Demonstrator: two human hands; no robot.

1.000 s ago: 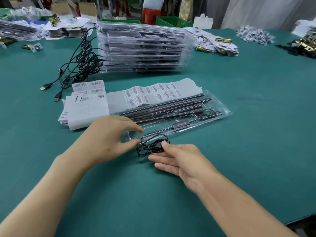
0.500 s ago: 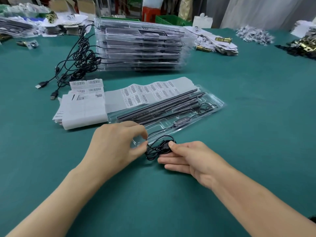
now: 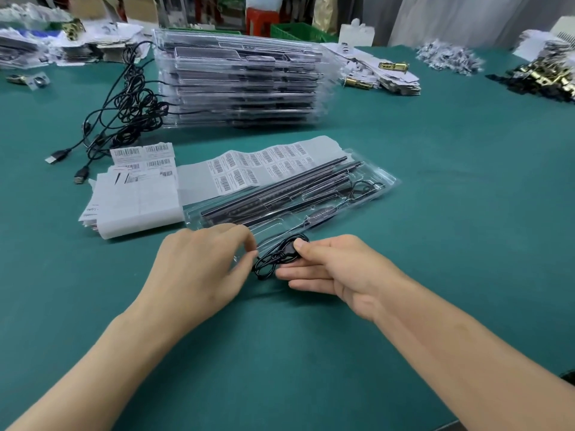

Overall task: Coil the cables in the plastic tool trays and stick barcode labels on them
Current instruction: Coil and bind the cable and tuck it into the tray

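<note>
Fingers (image 3: 306, 270) and thumb of your right hand (image 3: 342, 275) pinch the small black cable coil (image 3: 273, 259), thumb on top and fingers flat under it. Your left hand (image 3: 199, 269) sits just left of the coil, with its first finger and thumb bent and their tips close together. They are at the spot where the coil meets the near corner of the clear tray (image 3: 385, 177). You cannot tell if they hold the wire, the plastic or nothing. The coil lies low over the green table (image 3: 435, 244), right between your two hands, at the near left end of the tray. The tray is long and thin and runs from near left to far right, and a thin wire goes from the coil up into it. So the tray is just on the far side of your fingers. Your right hand has the coil, so it looks like the one to tuck it in, pushing away from you. The label sheet (image 3: 258, 169) lies along the tray's far edge, closer to your left hand. A tall stack of trays (image 3: 239, 85) and a heap of loose cables (image 3: 124, 110) sit farther back.
</note>
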